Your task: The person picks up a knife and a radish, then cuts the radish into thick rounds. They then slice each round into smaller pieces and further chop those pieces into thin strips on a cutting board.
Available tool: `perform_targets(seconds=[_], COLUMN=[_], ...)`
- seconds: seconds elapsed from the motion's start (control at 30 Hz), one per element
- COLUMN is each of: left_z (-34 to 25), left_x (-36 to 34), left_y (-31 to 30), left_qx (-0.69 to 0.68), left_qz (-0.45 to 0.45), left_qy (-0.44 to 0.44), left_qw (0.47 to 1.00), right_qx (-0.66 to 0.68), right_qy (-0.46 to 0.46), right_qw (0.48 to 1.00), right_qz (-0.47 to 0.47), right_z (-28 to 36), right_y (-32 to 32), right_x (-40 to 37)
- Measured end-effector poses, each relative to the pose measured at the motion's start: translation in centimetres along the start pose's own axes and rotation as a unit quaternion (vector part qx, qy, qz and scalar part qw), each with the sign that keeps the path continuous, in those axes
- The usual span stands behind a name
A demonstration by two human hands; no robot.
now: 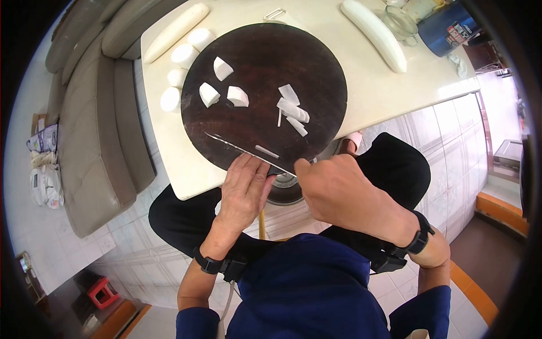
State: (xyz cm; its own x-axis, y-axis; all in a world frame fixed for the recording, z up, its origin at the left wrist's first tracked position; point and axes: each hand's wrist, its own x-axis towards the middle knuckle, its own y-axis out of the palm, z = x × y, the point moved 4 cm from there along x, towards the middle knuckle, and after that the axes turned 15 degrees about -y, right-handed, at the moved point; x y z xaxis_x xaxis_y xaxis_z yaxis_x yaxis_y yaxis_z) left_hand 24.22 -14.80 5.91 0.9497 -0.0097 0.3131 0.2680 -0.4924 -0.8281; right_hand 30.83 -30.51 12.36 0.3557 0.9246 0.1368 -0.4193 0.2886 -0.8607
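Note:
My right hand (pixel 339 186) is closed around the handle of a knife (pixel 240 149), whose thin blade slants up and left over the near edge of a round dark chopping board (pixel 259 51). Right beside the blade, my left hand (pixel 247 183) presses its bent fingers together at the board's edge. What lies under those fingers is hidden. Just beyond the blade lies a thin white strip (pixel 267 151). Several white radish slices (pixel 292 110) rest on the board's right side. On its left sit three thick radish chunks (pixel 223 69).
Left of the board are several radish sections (pixel 184 56) and a long peeled radish (pixel 176 33). Another whole radish (pixel 374 35), a glass jug (pixel 400 25) and a blue container (pixel 446 29) stand right. A metal bowl (pixel 287 195) shows below the board. A peeler (pixel 275 15) lies behind.

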Motion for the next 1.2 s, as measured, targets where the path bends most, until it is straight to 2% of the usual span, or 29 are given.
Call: perform_targets(seconds=[0.17, 0.27, 0.33, 0.37, 0.43, 0.47, 0.53, 0.57, 0.6, 0.63, 0.67, 0.77, 0.9, 0.97, 1.0, 1.03, 1.07, 1.1, 1.13, 1.2], left_z=[0.0, -0.2, -0.2, 0.1, 0.5, 0.3, -0.2, -0.4, -0.1, 0.0, -0.1, -0.3, -0.7, 0.2, -0.3, -0.1, -0.1, -0.3, -0.5, -1.5], left_x=[-0.2, 0.2, 0.4, 0.5, 0.8, 1.4, 2.9, 3.5, 4.0, 4.2, 4.2, 4.4, 3.3, 2.5, 2.0, 1.4, 0.6, 0.0, -0.1, -0.6], left_y=[0.0, -0.4, -0.7, -0.9, -1.3, -1.7, -2.3, -2.3, -2.3, -2.1, -1.9, -1.5, -1.0, -1.0, -0.9, -0.5, 0.1, 0.7, 0.8, 1.6], left_qx=[-0.002, -0.017, -0.033, -0.076, -0.141, -0.142, -0.089, -0.077, -0.075, -0.04, -0.005, 0.048, 0.068, -0.103, -0.103, -0.334, -0.538, -0.61, -0.611, -0.704], left_qz=[-0.004, -0.008, -0.01, 0.0, 0.023, 0.023, 0.018, 0.042, 0.039, 0.062, 0.085, 0.125, 0.081, 0.081, 0.08, 0.109, 0.128, 0.17, 0.167, 0.209], left_qy=[-0.003, -0.007, -0.016, -0.046, -0.122, -0.118, -0.081, -0.073, -0.071, -0.027, 0.016, 0.003, 0.011, -0.171, -0.169, -0.3, -0.407, -0.424, -0.423, -0.447], left_qw=[1.0, 1.0, 0.999, 0.996, 0.982, 0.983, 0.993, 0.994, 0.994, 0.997, 0.996, 0.991, 0.994, 0.977, 0.977, 0.887, 0.727, 0.647, 0.648, 0.51], right_qx=[-0.023, -0.025, 0.033, 0.032, 0.136, 0.133, 0.299, 0.298, 0.391, 0.479, 0.479, 0.525, 0.557, 0.607, 0.606, 0.628, 0.65, 0.65, 0.655, 0.659], right_qy=[-0.019, 0.0, 0.098, 0.096, 0.121, 0.122, 0.165, 0.164, 0.217, 0.266, 0.264, 0.238, 0.238, 0.245, 0.245, 0.243, 0.24, 0.238, 0.233, 0.228], right_qw=[0.999, 0.997, 0.991, 0.991, 0.97, 0.97, 0.919, 0.919, 0.874, 0.816, 0.817, 0.781, 0.756, 0.708, 0.708, 0.688, 0.668, 0.669, 0.671, 0.673], right_qz=[-0.028, -0.072, -0.081, -0.083, -0.161, -0.164, -0.196, -0.198, -0.192, -0.183, -0.183, -0.241, -0.25, -0.265, -0.266, -0.269, -0.271, -0.269, -0.259, -0.248], right_z=[0.3, 0.6, 0.1, 0.3, 0.0, -0.1, -0.7, -0.5, -0.3, -0.1, -0.2, -0.4, -0.3, -0.1, 0.0, 0.2, 0.5, 0.7, 0.9, 1.2], right_y=[0.7, 1.5, 1.5, 1.3, 0.4, 0.4, 1.0, 0.6, 0.3, 0.4, 0.4, 1.1, 1.6, 2.1, 2.2, 2.4, 2.7, 2.8, 2.9, 3.4], right_x=[0.2, -0.6, -1.4, -1.8, -3.1, -3.5, -4.4, -4.6, -4.9, -5.2, -5.6, -7.0, -8.5, -9.1, -9.3, -9.4, -9.4, -9.4, -9.3, -9.2])
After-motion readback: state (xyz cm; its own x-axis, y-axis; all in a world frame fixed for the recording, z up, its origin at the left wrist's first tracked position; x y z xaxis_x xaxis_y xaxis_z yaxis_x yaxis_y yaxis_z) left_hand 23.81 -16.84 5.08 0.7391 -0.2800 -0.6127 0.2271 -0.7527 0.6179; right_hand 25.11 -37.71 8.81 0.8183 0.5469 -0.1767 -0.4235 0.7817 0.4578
